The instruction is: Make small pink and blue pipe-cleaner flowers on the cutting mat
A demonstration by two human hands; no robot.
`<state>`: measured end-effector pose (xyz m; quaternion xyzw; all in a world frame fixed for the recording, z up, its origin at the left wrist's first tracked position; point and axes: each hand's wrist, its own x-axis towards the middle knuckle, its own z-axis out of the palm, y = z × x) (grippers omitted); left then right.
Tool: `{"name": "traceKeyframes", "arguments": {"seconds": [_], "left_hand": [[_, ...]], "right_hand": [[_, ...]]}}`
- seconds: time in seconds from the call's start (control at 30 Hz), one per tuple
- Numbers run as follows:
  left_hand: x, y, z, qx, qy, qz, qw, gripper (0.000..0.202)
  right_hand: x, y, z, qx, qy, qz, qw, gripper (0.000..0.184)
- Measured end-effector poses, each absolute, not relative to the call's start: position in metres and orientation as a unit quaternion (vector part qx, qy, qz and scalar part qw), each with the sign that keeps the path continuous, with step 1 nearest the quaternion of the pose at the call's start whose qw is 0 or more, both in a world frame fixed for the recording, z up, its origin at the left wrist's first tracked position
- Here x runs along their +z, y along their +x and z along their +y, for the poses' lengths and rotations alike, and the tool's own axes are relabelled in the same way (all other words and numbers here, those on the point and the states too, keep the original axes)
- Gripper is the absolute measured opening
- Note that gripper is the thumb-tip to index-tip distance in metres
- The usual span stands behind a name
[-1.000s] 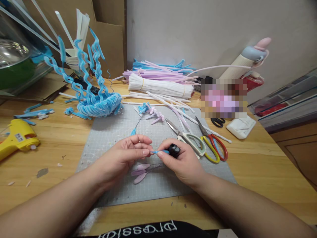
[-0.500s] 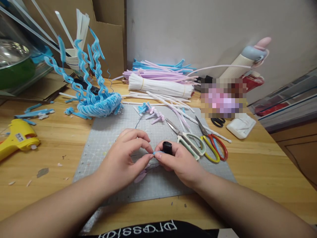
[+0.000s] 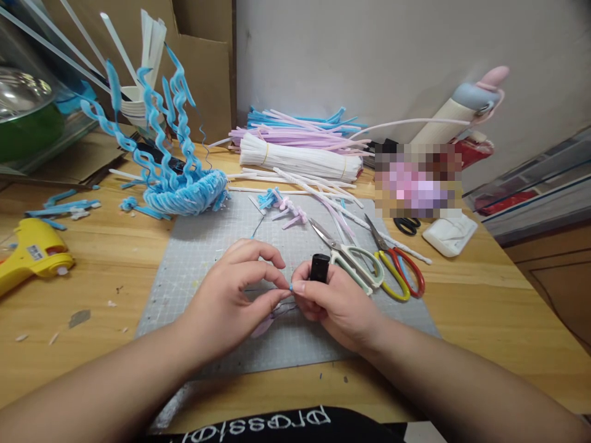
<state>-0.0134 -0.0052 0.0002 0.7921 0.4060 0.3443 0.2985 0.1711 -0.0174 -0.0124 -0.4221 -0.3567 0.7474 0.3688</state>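
Above the grey cutting mat (image 3: 221,360), my left hand (image 3: 240,292) pinches a tiny blue fuzzy piece (image 3: 291,287), probably pipe cleaner, between thumb and index finger. My right hand (image 3: 335,301) closes on the same piece from the other side. A black, blunt-ended object (image 3: 319,267) also stands up from the right fist; its lower part is hidden. Below the fingers lies a lilac petal-like piece (image 3: 263,327) with thin dark wire. Beyond the hands are small blue (image 3: 269,198) and pink pipe-cleaner bits (image 3: 293,214).
Green-handled scissors (image 3: 353,261) and red-yellow scissors (image 3: 397,271) lie right of my hands. A blue pipe-cleaner basket form (image 3: 184,195) stands at back left, a yellow glue gun (image 3: 39,252) at far left. Bundled white pipe cleaners (image 3: 300,159) lie along the wall.
My right hand has turned slightly, and the black object now stands more upright. Less of the blue piece shows between the fingertips. The left hand has barely shifted.
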Motion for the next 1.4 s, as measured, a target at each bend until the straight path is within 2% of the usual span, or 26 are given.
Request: {"name": "traceKeyframes", "arguments": {"seconds": [0.07,0.2,0.4,0.6,0.8,0.93,1.0,1.07,1.2,1.4], "left_hand": [[0.0,-0.013,-0.006,0.342,0.791,0.408,0.301,0.002],[0.001,-0.012,-0.008,0.345,0.789,0.416,0.291,0.027],[0.0,-0.013,-0.007,0.326,0.798,0.424,0.276,0.003],[0.001,-0.014,-0.006,0.341,0.784,0.437,0.28,0.007],[0.002,-0.017,-0.001,0.453,0.642,0.51,0.351,0.012],[-0.004,-0.014,0.001,0.522,0.49,0.545,0.436,0.01],[-0.007,-0.011,0.0,0.486,0.499,0.51,0.505,0.019],[-0.01,-0.007,-0.003,0.422,0.544,0.462,0.559,0.017],[-0.011,-0.004,-0.006,0.408,0.575,0.424,0.568,0.008],[-0.002,-0.004,-0.003,0.399,0.512,0.459,0.607,0.012]], "right_hand": [[-0.012,0.172,-0.016,0.744,-0.422,-0.363,0.368,0.019],[-0.011,0.174,-0.012,0.743,-0.43,-0.357,0.368,0.017],[-0.01,0.173,-0.011,0.756,-0.425,-0.347,0.357,0.016],[-0.01,0.175,-0.011,0.761,-0.415,-0.332,0.372,0.018],[-0.012,0.176,-0.01,0.761,-0.398,-0.283,0.427,0.021],[-0.014,0.175,-0.009,0.776,-0.398,-0.247,0.422,0.021],[-0.015,0.173,-0.011,0.79,-0.392,-0.24,0.406,0.022],[-0.016,0.172,-0.013,0.802,-0.384,-0.245,0.386,0.023],[-0.018,0.17,-0.016,0.809,-0.379,-0.28,0.352,0.027],[-0.02,0.171,-0.015,0.744,-0.41,-0.311,0.426,0.027]]}}
